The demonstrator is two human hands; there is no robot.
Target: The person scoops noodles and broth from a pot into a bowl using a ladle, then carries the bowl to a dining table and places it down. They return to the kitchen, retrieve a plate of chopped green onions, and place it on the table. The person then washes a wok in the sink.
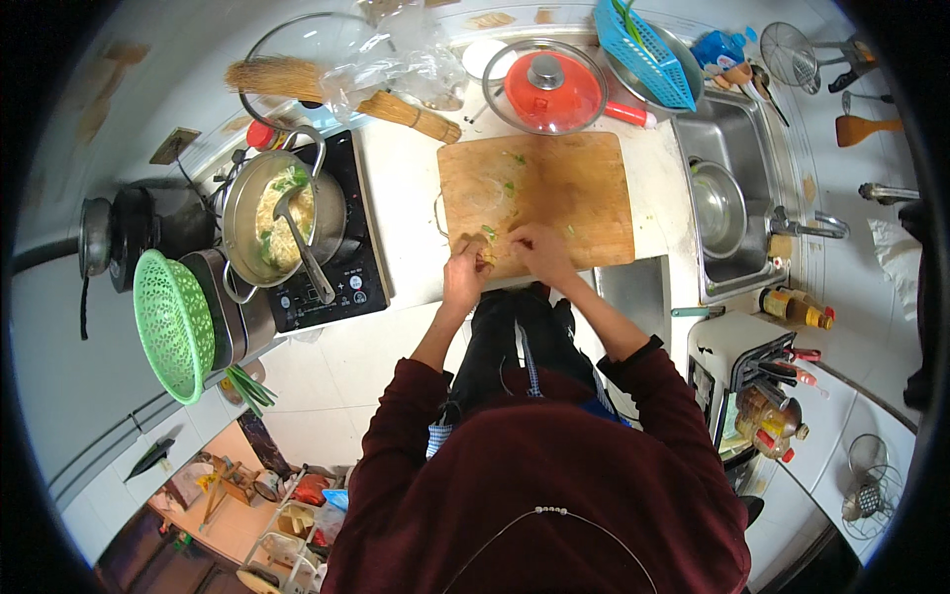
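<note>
Over the near edge of a wooden cutting board (pixel 594 185), both my hands are close together. My left hand (pixel 466 269) has bent fingers at the board's near left corner, beside a small yellowish bit; whether it is held is unclear. My right hand (pixel 543 252) is just to the right, its fingers curled and pointing left; what is in them is hidden. Green scraps (pixel 488 232) lie beside my left fingertips, and more are scattered across the board. A wet ring marks the board's left half.
At left, a steel pot (pixel 236 215) with noodles, greens and a ladle (pixel 303 245) stands on an induction cooker (pixel 364 245). A green colander (pixel 167 334) is beyond it. Behind the board are a glass lid (pixel 547 70) over a red pan and a straw brush (pixel 408 116). The sink (pixel 731 134) holds a metal bowl (pixel 718 211).
</note>
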